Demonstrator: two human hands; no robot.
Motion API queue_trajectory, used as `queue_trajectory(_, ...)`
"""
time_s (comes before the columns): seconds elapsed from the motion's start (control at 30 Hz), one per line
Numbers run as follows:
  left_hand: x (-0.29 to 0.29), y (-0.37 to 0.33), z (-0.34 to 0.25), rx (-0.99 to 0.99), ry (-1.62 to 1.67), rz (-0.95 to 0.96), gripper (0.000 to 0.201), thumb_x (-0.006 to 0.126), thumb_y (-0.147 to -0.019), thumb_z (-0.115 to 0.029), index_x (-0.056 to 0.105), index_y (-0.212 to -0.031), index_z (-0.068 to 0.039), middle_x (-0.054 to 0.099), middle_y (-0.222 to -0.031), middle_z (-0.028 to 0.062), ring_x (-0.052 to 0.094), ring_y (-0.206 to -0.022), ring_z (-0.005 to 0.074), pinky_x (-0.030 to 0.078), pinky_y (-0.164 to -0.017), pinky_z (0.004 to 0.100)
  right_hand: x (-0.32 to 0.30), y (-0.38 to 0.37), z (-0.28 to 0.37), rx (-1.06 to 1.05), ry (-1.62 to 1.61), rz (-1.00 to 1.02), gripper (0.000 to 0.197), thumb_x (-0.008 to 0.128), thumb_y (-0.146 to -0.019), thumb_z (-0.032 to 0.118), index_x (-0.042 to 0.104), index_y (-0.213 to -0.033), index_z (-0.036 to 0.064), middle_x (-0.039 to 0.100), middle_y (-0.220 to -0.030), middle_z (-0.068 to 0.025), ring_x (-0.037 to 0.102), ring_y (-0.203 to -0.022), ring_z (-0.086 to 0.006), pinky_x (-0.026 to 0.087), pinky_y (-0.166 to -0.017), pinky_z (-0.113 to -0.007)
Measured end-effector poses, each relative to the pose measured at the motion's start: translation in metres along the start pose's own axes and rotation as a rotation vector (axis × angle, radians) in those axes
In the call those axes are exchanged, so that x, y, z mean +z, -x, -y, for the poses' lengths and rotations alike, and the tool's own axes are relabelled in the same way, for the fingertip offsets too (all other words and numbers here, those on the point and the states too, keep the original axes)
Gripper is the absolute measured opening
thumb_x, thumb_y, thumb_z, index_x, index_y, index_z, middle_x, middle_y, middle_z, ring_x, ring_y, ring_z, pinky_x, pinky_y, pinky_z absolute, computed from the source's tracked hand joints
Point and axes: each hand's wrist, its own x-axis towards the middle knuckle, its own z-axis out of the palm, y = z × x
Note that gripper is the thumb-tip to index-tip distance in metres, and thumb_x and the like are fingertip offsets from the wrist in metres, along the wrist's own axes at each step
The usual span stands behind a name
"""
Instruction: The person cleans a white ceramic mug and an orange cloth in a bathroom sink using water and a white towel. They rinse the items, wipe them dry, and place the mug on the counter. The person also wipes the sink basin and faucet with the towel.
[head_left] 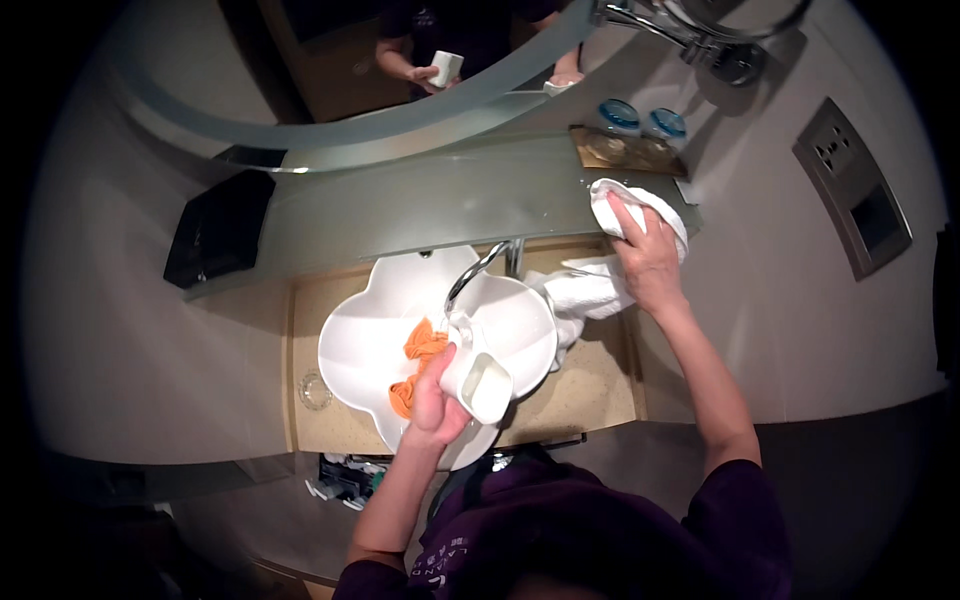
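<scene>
My left hand (437, 408) is wrapped round a white cup (498, 401), held tilted over the front right of the white basin (345, 345). At the right end of the frosted glass shelf (430, 200), my right hand (650, 255) presses a folded white cloth (668, 212) onto the surface, its fingers curled over it. A crumpled orange cloth (425, 342) lies in the basin, partly behind my left hand. Another white cloth (590, 292) is bunched beside the basin's right edge, below my right hand.
A chrome tap (468, 280) arches over the basin. Two glasses with blue tops (620, 118) stand on a brown tray (592, 152) at the shelf's back right. A black box (222, 228) sits at the left, a small clear dish (315, 391) on the beige counter (335, 430).
</scene>
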Motion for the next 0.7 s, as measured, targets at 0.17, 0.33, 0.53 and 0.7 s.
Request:
queue_trajectory(0.17,0.106,-0.046,-0.078,0.209,-0.547,0.049,0.048,0.063,-0.101,-0.037,0.056,-0.132,-0.002,0.070,-0.114,0.0117,0.072,-0.097,0.0207,0.059,-0.074,0.0319,-0.037,0.045,-0.013,0.129,0.061,0.125,0.020,0.064,-0.079,0.006,0.072,-0.096,-0.0012,0.051,-0.154,-0.0079,0.055,-0.123,-0.0335,0.049,-0.093,-0.045)
queue_trajectory(0.33,0.181,-0.111,-0.123,0.841,-1.665,-0.069,0.067,0.079,-0.086,-0.046,0.052,-0.127,-0.001,0.070,-0.109,0.0180,0.071,-0.097,0.0284,0.056,-0.081,0.0385,-0.059,0.109,0.010,0.351,-0.354,0.204,0.069,0.060,-0.070,-0.013,0.065,-0.134,0.0109,0.051,-0.150,-0.0171,0.056,-0.127,-0.0405,0.054,-0.098,-0.046)
queue_trajectory(0.53,0.198,-0.168,-0.118,0.826,-2.221,-0.051,0.069,0.086,-0.075,-0.047,0.059,-0.129,-0.012,0.067,-0.117,0.0184,0.068,-0.106,0.0371,0.054,-0.089,0.0479,-0.040,0.161,0.041,0.739,-0.755,-0.011,0.064,0.064,-0.082,-0.008,0.055,-0.144,0.0068,0.059,-0.137,-0.0225,0.057,-0.130,-0.0412,0.050,-0.103,-0.045)
queue_trajectory(0.7,0.195,-0.189,-0.113,0.857,-2.287,-0.029,0.068,0.086,-0.075,-0.046,0.061,-0.129,-0.014,0.067,-0.117,0.0182,0.068,-0.109,0.0373,0.054,-0.091,0.0482,-0.035,0.155,0.023,1.115,-0.860,-0.170,0.036,0.072,-0.089,0.005,0.063,-0.123,-0.0016,0.072,-0.108,-0.0203,0.071,-0.101,-0.0373,0.054,-0.089,-0.041)
